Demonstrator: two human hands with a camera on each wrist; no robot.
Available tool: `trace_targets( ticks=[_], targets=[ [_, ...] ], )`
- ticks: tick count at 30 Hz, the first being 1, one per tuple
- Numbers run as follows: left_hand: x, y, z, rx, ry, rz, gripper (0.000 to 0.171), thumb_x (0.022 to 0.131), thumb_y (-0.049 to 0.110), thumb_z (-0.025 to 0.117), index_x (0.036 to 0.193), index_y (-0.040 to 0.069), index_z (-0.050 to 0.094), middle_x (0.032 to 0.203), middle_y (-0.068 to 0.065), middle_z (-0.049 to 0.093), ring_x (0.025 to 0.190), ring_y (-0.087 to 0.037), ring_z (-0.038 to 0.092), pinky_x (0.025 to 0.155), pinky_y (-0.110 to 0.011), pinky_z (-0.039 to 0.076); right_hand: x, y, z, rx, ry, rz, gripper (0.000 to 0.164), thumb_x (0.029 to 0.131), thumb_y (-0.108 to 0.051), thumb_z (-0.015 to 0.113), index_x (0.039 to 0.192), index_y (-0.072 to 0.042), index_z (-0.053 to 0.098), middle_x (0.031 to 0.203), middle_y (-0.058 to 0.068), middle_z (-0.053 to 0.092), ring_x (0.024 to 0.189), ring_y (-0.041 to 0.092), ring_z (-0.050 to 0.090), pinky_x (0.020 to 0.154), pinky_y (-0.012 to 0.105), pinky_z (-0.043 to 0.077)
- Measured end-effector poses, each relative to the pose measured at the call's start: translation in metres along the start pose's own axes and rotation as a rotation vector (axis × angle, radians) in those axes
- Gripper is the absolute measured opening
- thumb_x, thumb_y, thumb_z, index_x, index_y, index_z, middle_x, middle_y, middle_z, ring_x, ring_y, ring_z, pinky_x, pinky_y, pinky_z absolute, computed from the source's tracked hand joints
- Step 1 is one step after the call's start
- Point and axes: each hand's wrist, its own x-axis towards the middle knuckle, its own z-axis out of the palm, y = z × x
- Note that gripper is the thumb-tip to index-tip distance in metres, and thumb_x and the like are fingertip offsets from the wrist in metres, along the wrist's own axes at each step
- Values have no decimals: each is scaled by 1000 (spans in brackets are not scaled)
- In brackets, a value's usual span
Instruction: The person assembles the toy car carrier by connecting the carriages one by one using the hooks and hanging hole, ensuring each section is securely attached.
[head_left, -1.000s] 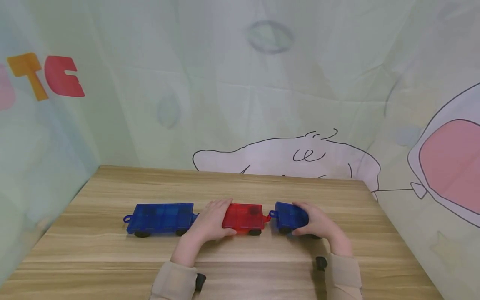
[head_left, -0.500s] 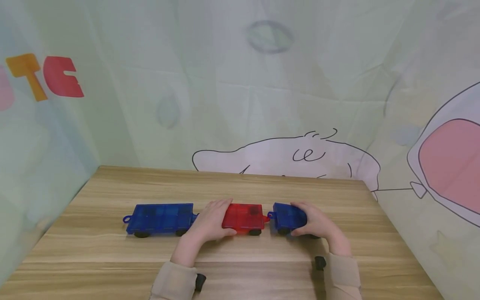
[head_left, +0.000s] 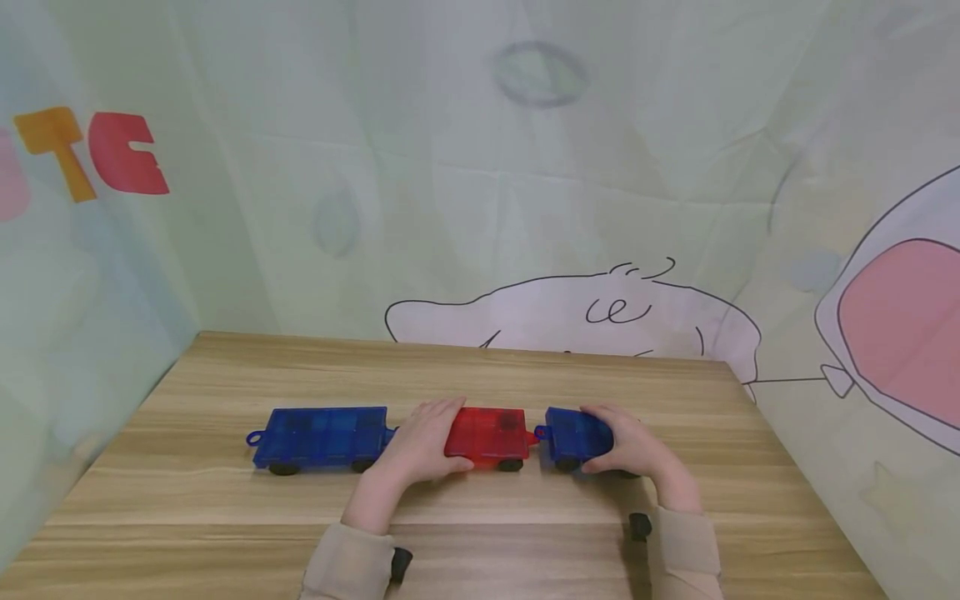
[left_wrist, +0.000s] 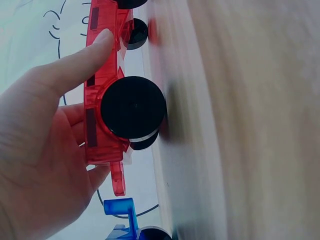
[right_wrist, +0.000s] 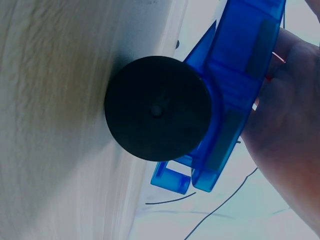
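Now three toy cars sit in a row on the wooden table (head_left: pixel 225 517): one long blue car (head_left: pixel 321 435), one red car (head_left: pixel 489 433) gripped by the left hand (head_left: pixel 417 448), and one small blue car (head_left: pixel 573 435) gripped by the right hand (head_left: pixel 637 446).

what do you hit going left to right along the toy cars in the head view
long blue car → left hand → red car → short blue car → right hand
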Motion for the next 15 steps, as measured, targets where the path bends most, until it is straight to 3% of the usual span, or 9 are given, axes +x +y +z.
trace_targets(
  ticks=[15],
  targets=[
    [1,-1,1,3,-1,7,88,75,32,83,146,4,42,148,-13,48,140,-33,40,117,-53,29,1,2,1,-5,2,-4,91,66,-29,87,141,1,47,142,29,47,127,48,47,100,66,41]
  ],
)
